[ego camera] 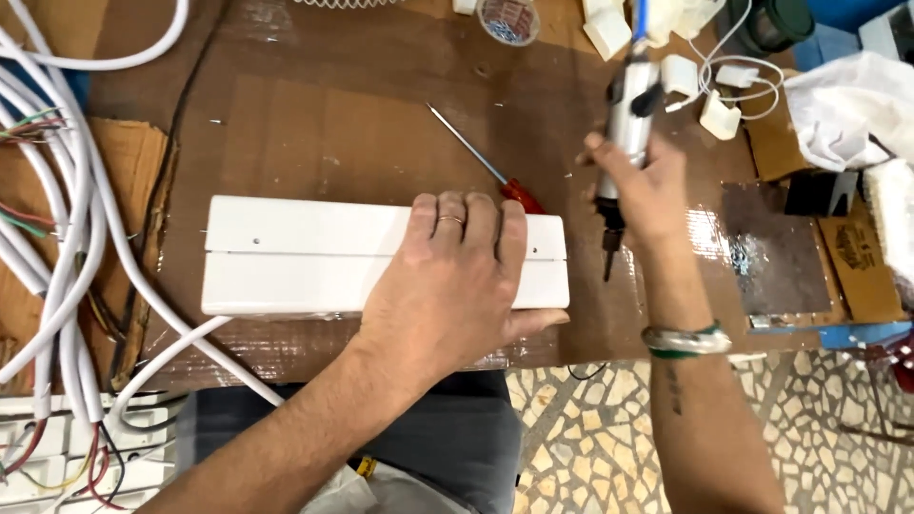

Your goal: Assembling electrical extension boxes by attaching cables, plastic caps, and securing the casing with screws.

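**White housing pinned flat, driver held beside it**

On the cardboard-covered bench point(314, 124) lies a long white rectangular housing point(305, 255), its length running left to right. It is smooth and glossy, with a straight seam along its length a little above the middle and small screw holes near that seam at both ends. Its right end is hidden under the left hand point(455, 276), which presses down with palm flat and fingers spread over the top face, thumb curled round the near edge; a ring sits on one finger.

Just right of the housing, the right hand point(640, 181) is closed round a silver powered screwdriver point(628, 109), held upright with the dark bit pointing down, its tip near the housing's right end but apart from it.

Behind the housing, a red-handled screwdriver point(490, 169) lies slantwise, its handle touching the housing's far edge. Left of the housing run thick white cables point(67, 228). Beyond the powered tool are small white plastic parts point(719, 114).
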